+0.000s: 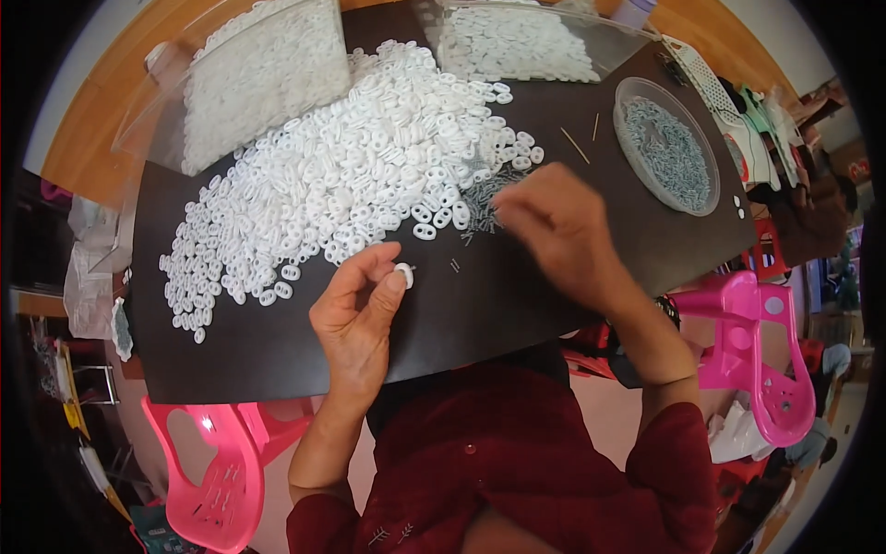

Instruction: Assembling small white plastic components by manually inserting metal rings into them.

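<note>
1. From where I stand, two bright pink plastic chairs, one on the left [245,480] and one on the right [780,388], flank the person at the dark tabletop [498,323].
2. The left hand [355,309], over the table's near part, pinches one small white oval plastic piece [404,273] between thumb and fingertips.
3. Two loose grey metal pins [454,266] lie between the hands.
4. The right hand [563,231] has its fingers bent and drawn together just beside a small heap of grey pins [482,201]; I can't tell whether they grip anything.
5. One broad pile of white two-holed oval pieces [369,157], too many to count, touches that heap.
6. Rightward sit two thin tan sticks [574,146] and one round clear plastic tub [643,180] of grey pins.
7. Farthest stand two clear plastic bins [628,42] of white pieces.
</note>
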Demonstrator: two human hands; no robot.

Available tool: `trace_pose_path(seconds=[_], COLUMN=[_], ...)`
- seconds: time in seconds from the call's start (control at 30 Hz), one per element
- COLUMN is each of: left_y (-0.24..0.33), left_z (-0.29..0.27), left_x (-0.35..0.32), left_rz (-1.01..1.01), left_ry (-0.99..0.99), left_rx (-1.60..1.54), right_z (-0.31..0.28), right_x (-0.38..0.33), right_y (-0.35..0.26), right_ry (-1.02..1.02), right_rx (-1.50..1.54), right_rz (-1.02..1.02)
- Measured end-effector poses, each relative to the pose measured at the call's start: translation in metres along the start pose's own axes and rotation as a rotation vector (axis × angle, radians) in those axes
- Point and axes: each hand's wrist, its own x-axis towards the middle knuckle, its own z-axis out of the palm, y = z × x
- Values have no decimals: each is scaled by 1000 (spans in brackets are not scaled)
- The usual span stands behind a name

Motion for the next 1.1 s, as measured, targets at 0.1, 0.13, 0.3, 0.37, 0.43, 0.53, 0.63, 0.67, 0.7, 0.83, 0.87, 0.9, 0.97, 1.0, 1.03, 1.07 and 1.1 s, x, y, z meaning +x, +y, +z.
trace_pose_path(seconds=[0.1, 0.13, 0.3, 0.37, 0.43, 0.53, 0.63, 0.67, 0.7, 0.83, 0.87, 0.9, 0.97, 1.0, 1.03, 1.07, 1.1], left_y=[6, 7, 12, 14, 8, 5, 7, 9, 10, 5, 5, 4, 3, 3, 3, 4, 5], left_z=[4, 4, 4, 2, 0, -3, -2, -2, -1, 3, 5, 6, 4, 4, 3, 2, 2], left_x=[0, 0, -1, -1, 1, 2, 3, 5, 7, 12, 11, 11, 10, 10, 10, 10, 9], left_rz=[-17, 2, 32, 20, 92, 141, 187, 331, 475, 570, 588, 607, 620, 631, 633, 619, 604], left_ry=[-9, -21, -25, -48, -9, 39, -31, -88, -144, -149, -141, -132, -117, -100, -102, -116, -130], left_rx=[-62, -55, -4, 29, 102, 166, 353, 541, 729, 860, 880, 901, 896, 890, 890, 893, 895], right_z=[26, 31, 42, 42, 41, 24, 20, 20, 19, 18, 19, 19, 20, 20, 21, 22, 22], right_x=[-1, 2, 3, 2, -2, 5, 0, -4, -7, -18, -19, -19, -21, -21, -20, -20, -21], right_y=[-28, -33, -43, -43, -39, -35, -25, -22, -21, -17, -17, -17, -18, -19, -22, -23, -24], right_ry=[-185, -188, -270, -269, -188, -109, -134, -153, -152, -200, -199, -198, -182, -179, -178, -176, -174], right_rx=[284, 287, 389, 365, 455, 599, 460, 377, 374, 280, 293, 294, 293, 294, 299, 303, 303], right_rz=[90, 92, 213, 214, 331, 565, 499, 471, 472, 374, 384, 382, 339, 339, 328, 317, 317])
